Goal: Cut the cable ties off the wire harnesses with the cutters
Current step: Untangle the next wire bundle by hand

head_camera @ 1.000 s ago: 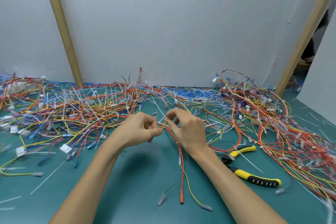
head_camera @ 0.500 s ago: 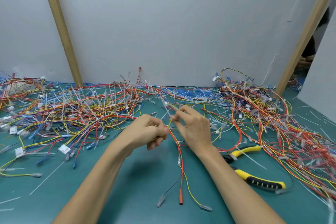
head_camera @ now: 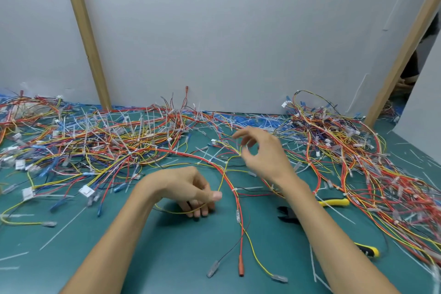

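Both bare hands are over the middle of the green surface (head_camera: pixel 167 258). The left hand (head_camera: pixel 183 188) sits low, just above the mat. Its fingers (head_camera: pixel 198 212) are curled under and its thumb presses down on a yellow wire (head_camera: pixel 223 179), so that wire is gripped and loops out below the knuckles.

The right hand (head_camera: pixel 265 155) is raised a little further back, its fingers (head_camera: pixel 238 135) loosely bent and spread. Thumb and forefinger form a ring just where the yellow wire rises to meet them; whether they actually pinch it, I cannot tell.

That wire belongs to the harness (head_camera: pixel 238 215) lying between the two forearms. Its red, yellow and black strands run toward the near edge, ending in a red terminal (head_camera: pixel 241 270) and two clear ones. A white cable tie (head_camera: pixel 235 190) sits on the red strand, just right of the left thumb.

The cutters (head_camera: pixel 287 216) lie on the surface, untouched. Their black jaws poke out left of the right forearm and a yellow handle (head_camera: pixel 334 202) shows on its other side.

One tangled heap of harnesses (head_camera: pixel 95 145) fills the left side, and another heap (head_camera: pixel 358 162) fills the right. Loose cut ties (head_camera: pixel 250 119) litter the far edge against the white board (head_camera: pixel 238 31).
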The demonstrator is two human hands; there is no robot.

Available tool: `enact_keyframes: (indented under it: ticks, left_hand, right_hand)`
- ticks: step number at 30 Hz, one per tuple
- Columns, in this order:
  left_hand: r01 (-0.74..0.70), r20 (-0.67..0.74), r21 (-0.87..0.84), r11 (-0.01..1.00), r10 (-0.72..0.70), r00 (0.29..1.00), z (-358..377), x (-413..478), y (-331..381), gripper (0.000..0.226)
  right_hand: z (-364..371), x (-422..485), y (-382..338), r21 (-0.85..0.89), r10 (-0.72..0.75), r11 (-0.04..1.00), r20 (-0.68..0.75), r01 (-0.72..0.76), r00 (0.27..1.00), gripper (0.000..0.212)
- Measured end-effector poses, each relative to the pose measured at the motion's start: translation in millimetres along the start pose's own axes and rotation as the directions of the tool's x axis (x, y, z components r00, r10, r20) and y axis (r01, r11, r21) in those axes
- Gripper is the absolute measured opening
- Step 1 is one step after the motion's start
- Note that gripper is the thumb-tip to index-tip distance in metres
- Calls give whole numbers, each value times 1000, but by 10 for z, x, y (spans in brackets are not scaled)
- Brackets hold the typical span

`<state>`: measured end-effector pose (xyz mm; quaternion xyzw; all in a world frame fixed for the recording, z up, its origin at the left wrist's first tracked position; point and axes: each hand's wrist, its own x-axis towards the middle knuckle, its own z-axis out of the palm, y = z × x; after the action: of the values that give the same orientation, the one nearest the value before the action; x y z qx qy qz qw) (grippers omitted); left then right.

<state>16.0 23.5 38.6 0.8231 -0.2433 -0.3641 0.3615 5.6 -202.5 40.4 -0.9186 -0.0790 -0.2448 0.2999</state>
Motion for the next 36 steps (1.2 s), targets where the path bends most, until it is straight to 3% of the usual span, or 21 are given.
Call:
enact_keyframes:
  ticks: [2, 4, 6, 8, 11, 13, 15, 21, 26, 36]
  left_hand:
    - [22, -172, -1, 1000, -22, 985, 27, 61, 12, 51]
    - [-6, -479, -14, 1000, -2, 878, 110, 178, 47, 54]
    - [-36, -683, 5, 999, 30, 730, 229, 304, 108, 60]
    - [-38, -719, 36, 999, 52, 693, 359, 435, 135, 60]
    - [-99, -762, 26, 995, 84, 642, 482, 559, 108, 34]
    - [-194, -792, 24, 981, 137, 595, 460, 568, 74, 25]
    - [-322, -799, -28, 946, 172, 576, 402, 536, 81, 20]
    - [-532, -871, 0, 847, 262, 416, 302, 467, 232, 14]
    - [-519, -813, 44, 854, 332, 477, 238, 423, 191, 14]
    - [-401, -707, 198, 894, 414, 574, 183, 384, 59, 21]
  right_hand:
    - [-61, 139, 89, 8, 208, 978, -94, -208, 974, 11]
    - [-17, 224, 185, -180, 418, 896, 35, -405, 908, 31]
    - [50, 247, 252, -330, 535, 823, 179, -462, 826, 50]
    - [88, 287, 311, -309, 579, 809, 278, -500, 766, 59]
    - [58, 288, 267, -183, 561, 820, 449, -543, 696, 53]
    - [20, 246, 272, -34, 491, 833, 506, -553, 709, 33]
    - [-34, 209, 264, 247, 403, 785, 492, -568, 772, 19]
    - [-215, 62, 3, 701, 237, 590, 323, -400, 916, 12]
    - [-147, -195, 23, 636, 250, 737, 57, -228, 967, 11]
    - [40, -436, 219, 587, 304, 775, -19, -236, 952, 17]
